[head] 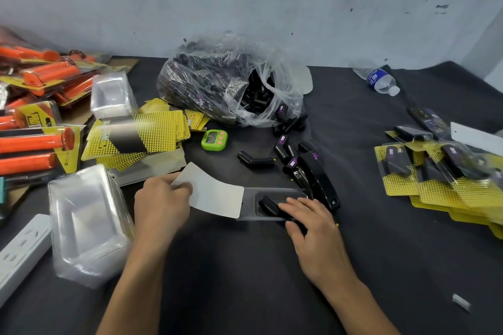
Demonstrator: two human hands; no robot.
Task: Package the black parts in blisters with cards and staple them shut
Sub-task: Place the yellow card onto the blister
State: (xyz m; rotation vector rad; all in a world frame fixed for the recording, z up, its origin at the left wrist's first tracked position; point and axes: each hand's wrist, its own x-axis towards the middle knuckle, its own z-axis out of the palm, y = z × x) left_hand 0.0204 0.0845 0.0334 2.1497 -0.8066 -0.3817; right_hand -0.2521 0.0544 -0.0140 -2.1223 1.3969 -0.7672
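Observation:
A clear blister [249, 205] lies on the dark table in front of me with a black part [268, 205] in its pocket. My left hand [160, 202] pinches a card [215, 193], blank grey side up and bent, with its right end over the blister. My right hand [307, 216] presses flat on the blister's right end. A black stapler [318, 175] rests just behind that hand. Loose black parts [255, 159] lie beyond it, spilling from a plastic bag [231, 81]. Yellow printed cards [141, 133] are stacked at the left.
Stacks of empty blisters [87, 223] stand left of my left arm and further back [113, 94]. Finished yellow packs [441, 177] pile up at the right. Orange-grip packs [35, 144], a green timer [214, 139], a power strip [19, 253], a water bottle [379, 80].

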